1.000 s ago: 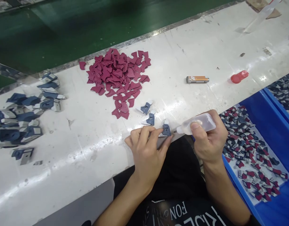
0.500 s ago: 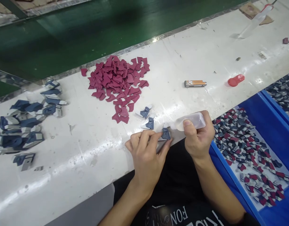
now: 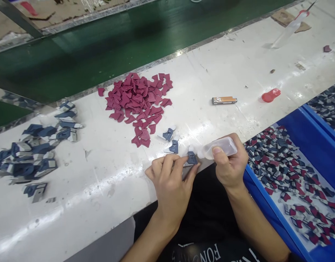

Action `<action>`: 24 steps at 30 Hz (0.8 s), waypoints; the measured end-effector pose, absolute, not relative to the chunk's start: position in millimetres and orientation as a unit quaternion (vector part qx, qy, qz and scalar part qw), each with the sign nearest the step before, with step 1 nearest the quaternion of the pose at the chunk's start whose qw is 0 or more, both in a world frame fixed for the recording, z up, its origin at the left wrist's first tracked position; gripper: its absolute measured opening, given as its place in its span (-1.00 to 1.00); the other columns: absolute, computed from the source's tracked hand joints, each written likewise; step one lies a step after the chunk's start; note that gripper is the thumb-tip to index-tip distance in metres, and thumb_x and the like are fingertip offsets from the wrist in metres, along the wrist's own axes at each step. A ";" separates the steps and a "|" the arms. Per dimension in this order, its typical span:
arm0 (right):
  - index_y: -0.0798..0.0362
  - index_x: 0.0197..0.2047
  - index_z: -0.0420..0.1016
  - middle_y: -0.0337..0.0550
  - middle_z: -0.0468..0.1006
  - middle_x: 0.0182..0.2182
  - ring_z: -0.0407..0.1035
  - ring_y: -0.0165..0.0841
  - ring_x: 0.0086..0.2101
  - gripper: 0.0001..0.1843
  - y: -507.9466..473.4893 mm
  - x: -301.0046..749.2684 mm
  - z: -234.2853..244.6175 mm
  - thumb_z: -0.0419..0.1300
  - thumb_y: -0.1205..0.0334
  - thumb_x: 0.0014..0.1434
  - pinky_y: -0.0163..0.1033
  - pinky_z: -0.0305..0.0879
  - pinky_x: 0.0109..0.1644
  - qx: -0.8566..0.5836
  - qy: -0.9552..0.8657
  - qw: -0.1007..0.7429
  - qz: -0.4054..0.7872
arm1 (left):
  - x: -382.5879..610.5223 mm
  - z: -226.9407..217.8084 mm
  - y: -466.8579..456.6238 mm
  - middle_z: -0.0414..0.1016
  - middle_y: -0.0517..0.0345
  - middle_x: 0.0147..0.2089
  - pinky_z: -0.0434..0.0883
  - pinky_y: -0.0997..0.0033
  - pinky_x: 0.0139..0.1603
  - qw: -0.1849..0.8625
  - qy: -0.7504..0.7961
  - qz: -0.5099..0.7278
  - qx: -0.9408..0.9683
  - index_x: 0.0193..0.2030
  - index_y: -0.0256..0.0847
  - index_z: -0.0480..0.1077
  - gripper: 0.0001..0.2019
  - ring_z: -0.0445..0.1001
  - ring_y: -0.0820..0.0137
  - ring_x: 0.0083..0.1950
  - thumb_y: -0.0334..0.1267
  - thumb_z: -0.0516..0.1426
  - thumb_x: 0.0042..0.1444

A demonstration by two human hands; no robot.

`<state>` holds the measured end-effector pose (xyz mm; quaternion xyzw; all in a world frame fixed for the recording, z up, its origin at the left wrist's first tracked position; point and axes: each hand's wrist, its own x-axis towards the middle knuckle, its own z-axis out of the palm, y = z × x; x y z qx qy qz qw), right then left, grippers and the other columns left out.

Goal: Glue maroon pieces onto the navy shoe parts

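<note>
The left hand's (image 3: 170, 185) fingers pinch a blue-and-white piece (image 3: 192, 158); the right hand (image 3: 230, 163) clenches a clear squeeze bottle (image 3: 218, 148), now nearer the left hand.

Operator wears a black shirt (image 3: 200, 254) with white printed lettering at bottom centre of frame, dark sleeve (image 3: 294, 257) at lower right.

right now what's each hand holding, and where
The left hand pinches a small blue-and-white piece by its lower edge; the right hand grips a translucent plastic squeeze bottle around its body.

Head-worn view angled downward, hands (image 3: 171, 193) (image 3: 230, 167) seemingly close
</note>
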<state>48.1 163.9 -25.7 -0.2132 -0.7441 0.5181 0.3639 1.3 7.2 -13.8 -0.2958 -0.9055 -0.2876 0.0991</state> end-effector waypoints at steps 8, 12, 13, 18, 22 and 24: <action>-0.04 -0.39 0.38 -0.42 0.22 -0.65 0.02 -0.45 -0.69 -0.76 163.9 36.7 -21.7 0.27 0.09 0.27 -0.33 0.00 -0.65 -0.263 -0.532 0.422 0.685 | -0.9 -13.6 16.5 0.57 0.08 -0.17 0.12 0.09 -0.04 0.134 -0.909 -0.255 -0.302 -0.12 -0.12 0.57 -0.84 0.31 0.17 -0.05 -0.14 0.38 0.27; -0.01 -0.53 0.34 -0.44 0.14 -0.72 -0.07 -0.51 -0.74 -0.66 165.0 29.1 -11.5 0.26 0.04 0.19 -0.35 -0.07 -0.67 -0.278 -0.449 0.432 0.731 | -6.5 -9.8 26.9 0.51 0.05 -0.15 0.10 0.10 -0.06 0.127 -0.910 -0.239 -0.313 -0.09 -0.09 0.58 -0.83 0.28 0.16 -0.08 -0.11 0.38 0.27; -0.01 -0.56 0.33 -0.43 0.14 -0.73 -0.06 -0.52 -0.74 -0.63 165.2 28.7 -10.3 0.26 0.02 0.17 -0.35 -0.07 -0.67 -0.279 -0.440 0.431 0.736 | -9.6 -7.6 29.1 0.50 0.05 -0.15 0.11 0.10 -0.06 0.122 -0.910 -0.242 -0.312 -0.08 -0.09 0.58 -0.79 0.27 0.16 -0.08 -0.07 0.39 0.26; 0.01 -0.48 0.42 -0.42 0.18 -0.71 -0.04 -0.51 -0.73 -0.70 164.8 30.5 -12.9 0.27 0.04 0.20 -0.37 -0.06 -0.67 -0.276 -0.428 0.434 0.743 | -42.3 8.6 22.2 0.50 -0.05 0.03 0.20 0.03 0.01 0.105 -0.916 -0.260 -0.288 0.06 -0.10 0.56 -0.77 0.30 0.10 0.02 -0.10 0.26 0.36; 0.02 -0.38 0.46 -0.42 0.21 -0.69 -0.04 -0.51 -0.72 -0.75 163.0 30.3 -15.8 0.28 0.05 0.23 -0.39 -0.04 -0.66 -0.272 -0.435 0.442 0.736 | -78.9 14.9 -3.3 0.49 0.00 0.23 0.27 0.00 0.16 0.045 -0.908 -0.261 -0.324 0.19 -0.01 0.48 -0.66 0.33 0.09 0.18 -0.39 0.13 0.34; 0.02 -0.35 0.47 -0.42 0.22 -0.70 -0.03 -0.51 -0.72 -0.75 162.1 29.9 -16.3 0.28 0.04 0.24 -0.39 -0.03 -0.65 -0.272 -0.435 0.444 0.734 | -92.0 14.2 -15.9 0.50 0.06 0.27 0.28 0.03 0.18 0.022 -0.901 -0.247 -0.356 0.26 0.04 0.44 -0.58 0.34 0.11 0.21 -0.43 0.10 0.34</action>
